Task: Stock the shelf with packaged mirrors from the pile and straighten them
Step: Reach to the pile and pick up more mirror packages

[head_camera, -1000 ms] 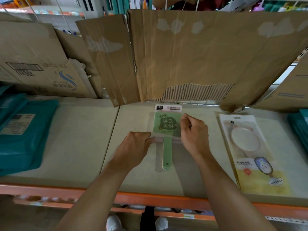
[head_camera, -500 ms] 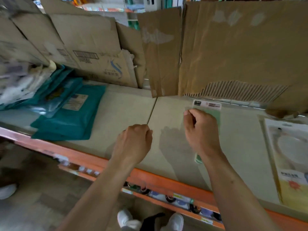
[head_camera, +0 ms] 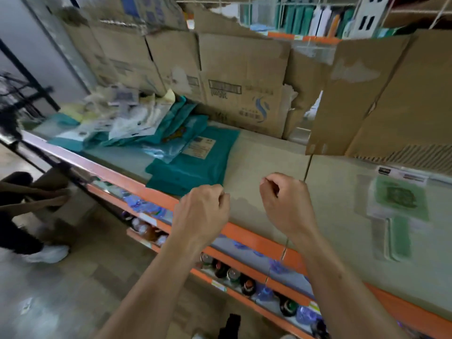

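Well, both hands hang over the front of the shelf (head_camera: 264, 162) with nothing in them. The left hand (head_camera: 201, 211) is clenched into a loose fist, knuckles up, above the orange rail (head_camera: 254, 238) that edges the shelf. The right hand (head_camera: 287, 204) is clenched the same way just beside it, thumb tucked against the forefinger, over the bare board near the seam between two panels. Neither hand touches anything.

One packaged mirror (head_camera: 397, 199) lies flat on the shelf to the right of the right hand, apart from it. It is a green paddle shape with a straight handle pointing at the front edge, sealed in a clear glossy sleeve with a white header card at the far end; motion blur hides the print.

The pile (head_camera: 122, 118) sits at the far left end of the shelf, a loose heap of crinkled clear and white plastic packets, too blurred to read. Between it and the hands lie flat teal packets (head_camera: 195, 167), soft-looking, the top one bearing a pale label. The shelf board is matte and beige. Behind everything stand brown cardboard boxes (head_camera: 244, 77), corrugated, with torn flaps and patches where tape has lifted the paper. Under the rail, round bottles (head_camera: 232, 272) line a lower shelf. At far left, another person's white shoe (head_camera: 46, 253) rests on the floor.
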